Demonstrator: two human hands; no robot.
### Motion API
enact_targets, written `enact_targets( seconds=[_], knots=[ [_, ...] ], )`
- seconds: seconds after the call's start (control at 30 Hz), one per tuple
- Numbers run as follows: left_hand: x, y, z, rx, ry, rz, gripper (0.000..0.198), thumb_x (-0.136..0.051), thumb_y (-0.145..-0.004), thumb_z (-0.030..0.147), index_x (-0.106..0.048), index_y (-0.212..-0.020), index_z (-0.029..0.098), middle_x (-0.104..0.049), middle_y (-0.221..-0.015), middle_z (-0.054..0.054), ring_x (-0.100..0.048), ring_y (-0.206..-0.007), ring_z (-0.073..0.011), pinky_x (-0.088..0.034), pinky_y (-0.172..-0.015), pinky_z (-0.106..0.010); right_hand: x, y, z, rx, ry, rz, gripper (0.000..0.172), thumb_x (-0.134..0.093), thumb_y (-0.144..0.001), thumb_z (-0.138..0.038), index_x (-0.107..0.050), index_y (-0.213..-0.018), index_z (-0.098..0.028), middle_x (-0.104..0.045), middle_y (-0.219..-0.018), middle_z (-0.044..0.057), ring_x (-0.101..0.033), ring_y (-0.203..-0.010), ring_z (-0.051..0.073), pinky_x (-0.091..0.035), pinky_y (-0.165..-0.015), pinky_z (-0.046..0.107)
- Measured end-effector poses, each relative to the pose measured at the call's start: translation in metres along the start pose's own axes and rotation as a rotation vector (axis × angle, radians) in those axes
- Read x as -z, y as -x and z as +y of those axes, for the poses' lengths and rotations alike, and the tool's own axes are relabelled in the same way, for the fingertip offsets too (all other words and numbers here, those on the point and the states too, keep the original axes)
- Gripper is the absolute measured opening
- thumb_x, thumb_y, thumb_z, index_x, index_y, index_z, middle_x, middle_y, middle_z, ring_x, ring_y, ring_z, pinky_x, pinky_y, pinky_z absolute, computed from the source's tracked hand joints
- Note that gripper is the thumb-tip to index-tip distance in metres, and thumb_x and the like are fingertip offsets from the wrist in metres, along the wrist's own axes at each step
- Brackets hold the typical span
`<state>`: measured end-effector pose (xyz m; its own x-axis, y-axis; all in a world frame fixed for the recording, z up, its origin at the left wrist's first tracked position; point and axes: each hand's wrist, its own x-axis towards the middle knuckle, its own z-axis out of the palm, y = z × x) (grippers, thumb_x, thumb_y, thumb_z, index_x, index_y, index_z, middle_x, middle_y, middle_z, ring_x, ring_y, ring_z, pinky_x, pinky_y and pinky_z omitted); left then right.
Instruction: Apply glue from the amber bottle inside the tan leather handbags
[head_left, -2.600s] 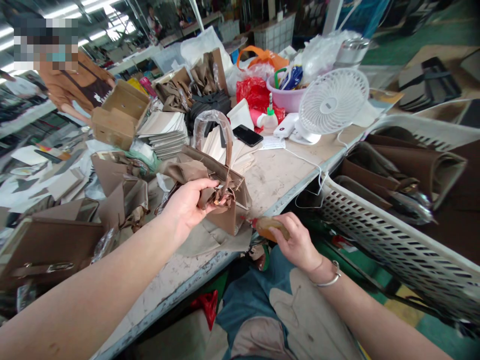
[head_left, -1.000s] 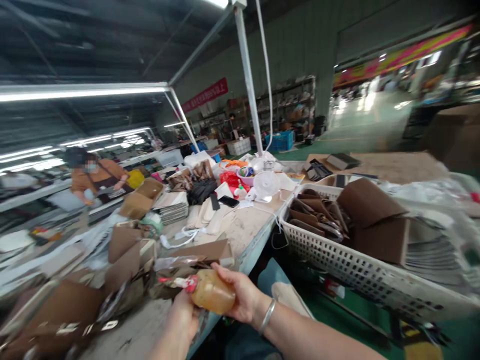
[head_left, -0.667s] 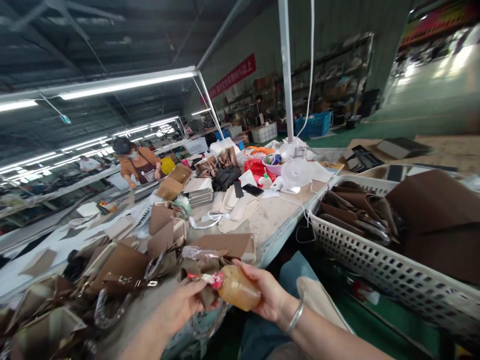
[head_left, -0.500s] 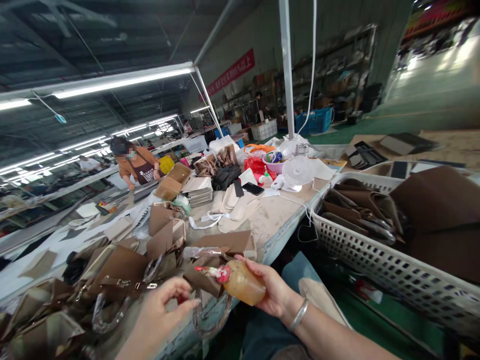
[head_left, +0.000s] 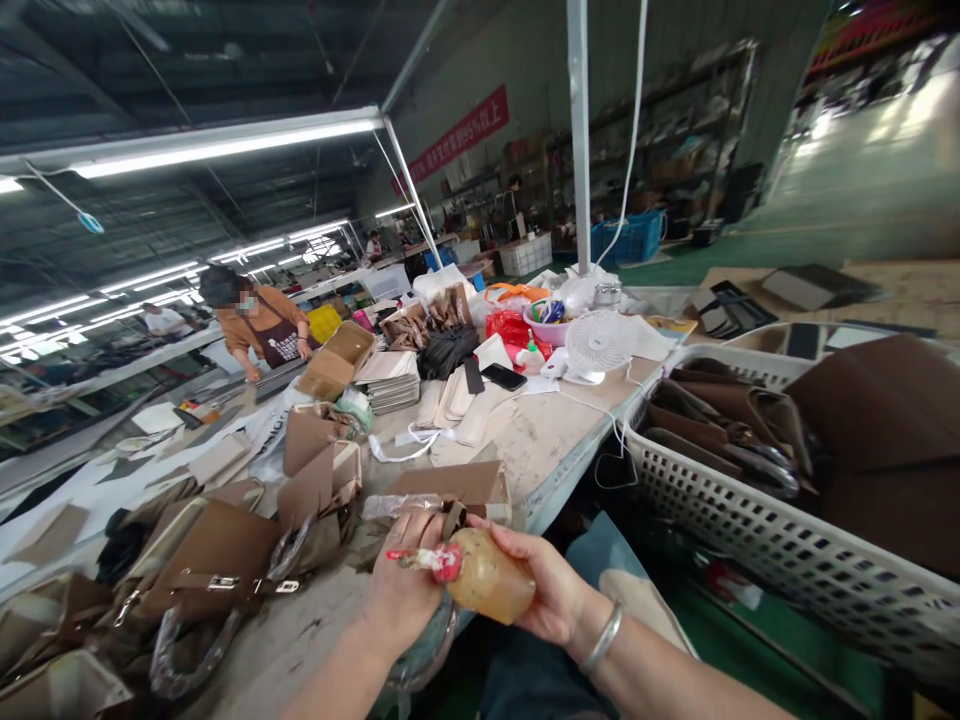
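Note:
My right hand [head_left: 551, 590] is wrapped round a squeeze bottle [head_left: 491, 575] of amber liquid, probably glue. Its red cap and white-crusted nozzle [head_left: 424, 560] point left. Just behind the nozzle, my left hand [head_left: 405, 585] reaches over a brown handbag at the table's edge, fingers together and curled on it. Most of that bag is hidden by my hands and the bottle; a short brown strap [head_left: 454, 520] shows between them. A plastic-wrapped handle [head_left: 427, 655] hangs below my left wrist. Behind my hands lies another brown bag [head_left: 450, 485].
Several brown handbags [head_left: 217, 560] crowd the left of the table. Farther back are stacked panels [head_left: 390, 385], a phone [head_left: 504, 377] and a small white fan [head_left: 598, 345]. At right stands a white basket [head_left: 720, 500] with brown pieces. A co-worker [head_left: 262, 325] bends over the far table.
My left hand has moved right and up onto the brown handbag behind the bottle nozzle. My right hand keeps hold of the bottle almost in place. The view has shifted slightly.

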<state>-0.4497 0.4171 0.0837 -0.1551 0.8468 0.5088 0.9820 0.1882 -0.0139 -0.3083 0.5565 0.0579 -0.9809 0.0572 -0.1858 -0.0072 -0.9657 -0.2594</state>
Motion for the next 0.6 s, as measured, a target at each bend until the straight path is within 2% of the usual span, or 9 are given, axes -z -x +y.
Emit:
enact_targets(
  seconds=[0.13,0.3,0.4,0.5,0.6],
  knots=[
    [0.001,-0.010,-0.007,0.093,0.165,-0.081,0.031,-0.060,-0.080,0.021,-0.069,-0.109,0.020,-0.065,-0.105,-0.015,-0.063,-0.102,-0.0337,-0.054,-0.089,-0.050,0.007,-0.004,-0.003,-0.020,-0.026,-0.016,0.041,-0.074,-0.075,-0.030,-0.061,-0.112,-0.016,-0.073,-0.103,0.007,-0.070,-0.088,0.020,-0.051,-0.084,0.034],
    [0.008,-0.014,-0.012,0.149,0.372,-0.287,0.025,-0.057,-0.084,0.025,-0.074,-0.101,0.027,-0.067,-0.113,-0.013,-0.061,-0.112,-0.0338,-0.048,-0.099,-0.048,0.017,-0.003,-0.006,-0.050,-0.013,-0.081,0.049,-0.075,-0.074,-0.028,-0.059,-0.118,-0.015,-0.072,-0.107,0.007,-0.070,-0.091,0.021,-0.051,-0.084,0.036],
    [0.006,-0.010,-0.012,0.186,0.403,-0.268,0.025,-0.063,-0.080,0.028,-0.075,-0.102,0.026,-0.068,-0.115,-0.016,-0.060,-0.113,-0.0359,-0.047,-0.100,-0.049,0.016,0.002,-0.014,-0.078,0.030,-0.098,0.053,-0.074,-0.075,-0.027,-0.058,-0.124,-0.015,-0.072,-0.107,0.008,-0.070,-0.089,0.021,-0.052,-0.082,0.036],
    [0.001,-0.008,-0.008,0.177,0.431,-0.253,0.026,-0.060,-0.080,0.023,-0.075,-0.101,0.025,-0.068,-0.119,-0.014,-0.059,-0.116,-0.0350,-0.044,-0.103,-0.050,0.013,0.005,-0.028,-0.078,0.087,-0.079,0.064,-0.072,-0.076,-0.027,-0.050,-0.135,-0.017,-0.070,-0.112,0.010,-0.070,-0.092,0.022,-0.053,-0.082,0.036],
    [0.000,-0.011,-0.003,0.286,0.578,-0.256,0.021,-0.064,-0.076,0.021,-0.075,-0.093,0.027,-0.072,-0.106,-0.009,-0.064,-0.107,-0.0329,-0.044,-0.104,-0.049,0.008,0.004,-0.040,-0.158,0.150,-0.068,0.063,-0.070,-0.077,-0.028,-0.048,-0.136,-0.019,-0.068,-0.117,0.010,-0.070,-0.093,0.025,-0.055,-0.076,0.040]
  ],
)
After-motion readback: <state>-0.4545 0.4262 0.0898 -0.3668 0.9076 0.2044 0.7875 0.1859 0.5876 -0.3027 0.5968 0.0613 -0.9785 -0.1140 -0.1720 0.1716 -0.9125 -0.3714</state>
